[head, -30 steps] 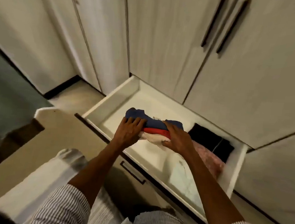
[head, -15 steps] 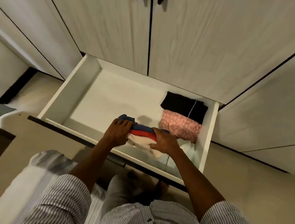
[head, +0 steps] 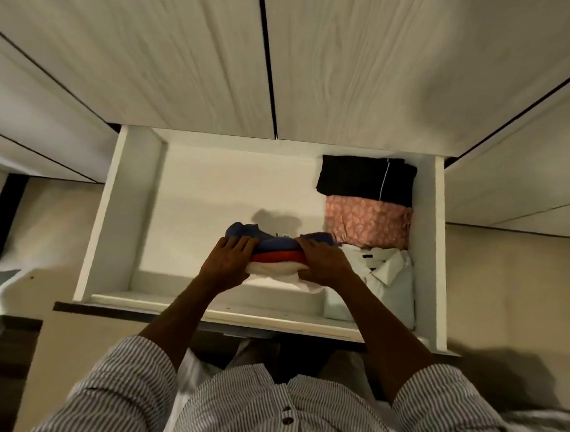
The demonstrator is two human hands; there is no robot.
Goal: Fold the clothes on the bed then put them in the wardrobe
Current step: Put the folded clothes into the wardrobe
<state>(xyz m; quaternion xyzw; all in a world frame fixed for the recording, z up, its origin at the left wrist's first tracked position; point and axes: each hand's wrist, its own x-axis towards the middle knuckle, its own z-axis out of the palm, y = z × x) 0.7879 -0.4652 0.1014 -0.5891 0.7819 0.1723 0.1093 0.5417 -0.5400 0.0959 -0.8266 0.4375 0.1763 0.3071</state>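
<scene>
Late stage: left hand [head: 227, 262] and right hand [head: 324, 265] grip a folded blue-red-white garment [head: 277, 252] low inside the open wardrobe drawer [head: 120, 209], beside stowed black garment [head: 364, 181], pink patterned garment [head: 366, 222] and white shirt [head: 384, 281]; release remains.

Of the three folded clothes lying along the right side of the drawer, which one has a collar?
The white shirt, the one nearest the drawer's front. Its collar shows; the pink patterned garment and black garment behind it show none.

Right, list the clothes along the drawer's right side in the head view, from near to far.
White shirt → pink patterned cloth → black garment.
</scene>
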